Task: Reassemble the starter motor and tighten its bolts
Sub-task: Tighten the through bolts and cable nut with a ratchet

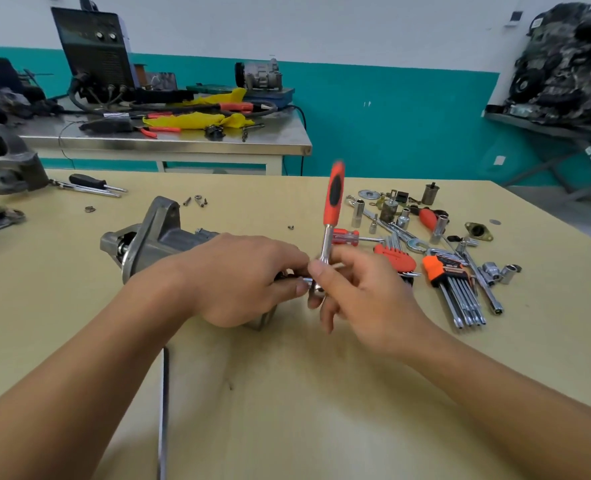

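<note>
The starter motor (155,233) lies on the table (287,393), nose toward 10 o'clock. The left hand (242,278) grips its rear end. The right hand (363,296) pinches the head of the ratchet (334,195), whose handle points to 12 (slightly blurred). This looks like bolt-tightening; the next move calls for swinging the handle while steadying the motor. Hex keys (460,296) lie at 3 o'clock.
</note>
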A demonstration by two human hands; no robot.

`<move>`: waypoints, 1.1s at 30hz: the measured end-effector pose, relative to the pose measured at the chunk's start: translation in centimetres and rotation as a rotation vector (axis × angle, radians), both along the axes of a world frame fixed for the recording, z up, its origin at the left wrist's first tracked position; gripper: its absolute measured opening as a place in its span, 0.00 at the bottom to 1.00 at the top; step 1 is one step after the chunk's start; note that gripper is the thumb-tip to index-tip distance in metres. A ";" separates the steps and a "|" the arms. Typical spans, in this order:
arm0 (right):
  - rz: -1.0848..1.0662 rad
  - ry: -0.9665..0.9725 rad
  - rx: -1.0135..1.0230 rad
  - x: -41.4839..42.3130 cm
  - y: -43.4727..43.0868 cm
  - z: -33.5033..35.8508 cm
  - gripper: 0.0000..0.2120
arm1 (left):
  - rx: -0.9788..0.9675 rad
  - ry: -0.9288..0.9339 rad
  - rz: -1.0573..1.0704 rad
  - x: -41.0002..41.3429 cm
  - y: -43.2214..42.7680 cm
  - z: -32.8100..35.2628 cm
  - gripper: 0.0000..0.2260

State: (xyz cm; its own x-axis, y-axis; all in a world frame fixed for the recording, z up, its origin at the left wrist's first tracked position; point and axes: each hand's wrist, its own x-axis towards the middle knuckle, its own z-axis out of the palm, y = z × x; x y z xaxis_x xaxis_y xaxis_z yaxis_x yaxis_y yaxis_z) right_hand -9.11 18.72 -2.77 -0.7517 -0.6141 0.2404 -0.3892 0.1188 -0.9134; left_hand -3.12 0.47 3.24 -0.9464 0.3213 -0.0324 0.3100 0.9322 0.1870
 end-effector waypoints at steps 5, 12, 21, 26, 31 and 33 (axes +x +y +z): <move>0.011 0.263 0.014 -0.3 0.6 -0.3 0.09 | 0.021 -0.021 -0.003 0.0 0.0 0.1 0.07; 0.023 -0.453 -0.057 0.0 -0.7 -0.4 0.14 | 0.001 0.000 0.031 -0.2 -0.3 -0.2 0.07; -0.058 -0.332 -0.073 0.4 -0.8 -0.1 0.13 | 0.071 -0.026 0.036 0.1 -0.4 0.0 0.11; 0.004 -0.331 -0.027 0.4 -0.8 0.2 0.14 | 0.089 -0.040 0.018 -0.1 -0.3 0.2 0.08; 0.013 0.450 0.110 0.0 0.4 -0.7 0.10 | 0.118 -0.073 0.013 0.0 -0.4 0.4 0.11; -0.026 0.093 -0.001 0.2 -0.3 -0.3 0.11 | 0.131 -0.055 0.018 0.0 -0.5 0.3 0.10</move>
State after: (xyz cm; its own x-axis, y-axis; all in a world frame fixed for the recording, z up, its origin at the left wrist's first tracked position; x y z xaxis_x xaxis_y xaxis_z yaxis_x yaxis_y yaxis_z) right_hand -8.91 18.38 -3.08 -0.7420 -0.5940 0.3106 -0.4692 0.1293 -0.8736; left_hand -3.15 -0.03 3.52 -0.9501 0.3089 -0.0431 0.2792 0.9039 0.3242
